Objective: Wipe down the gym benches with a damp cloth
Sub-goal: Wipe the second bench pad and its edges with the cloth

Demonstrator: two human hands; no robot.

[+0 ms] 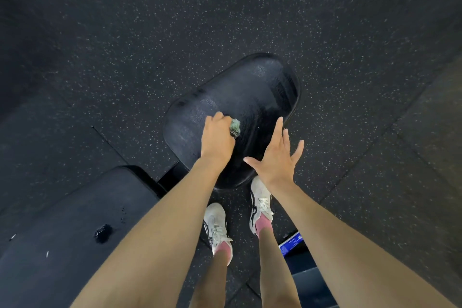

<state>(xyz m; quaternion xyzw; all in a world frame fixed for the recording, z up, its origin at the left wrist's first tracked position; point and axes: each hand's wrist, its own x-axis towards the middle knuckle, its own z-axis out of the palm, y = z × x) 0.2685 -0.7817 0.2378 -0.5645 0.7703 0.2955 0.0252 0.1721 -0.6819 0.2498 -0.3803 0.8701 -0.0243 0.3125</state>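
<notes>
A black padded bench seat (252, 92) lies in the middle of the view, its surface wet and shiny. My left hand (217, 136) grips a bunched green cloth (235, 127) and holds it down on the seat's near part. My right hand (278, 157) hovers with fingers spread over the seat's right edge, holding nothing. A longer black bench pad (75, 227) runs from the lower left, with a dark wet spot (103, 232) on it.
Speckled black rubber floor (175, 20) surrounds the benches. My two feet in white trainers (260, 202) stand just below the seat. A blue label on a dark frame part (291, 242) sits at the lower right.
</notes>
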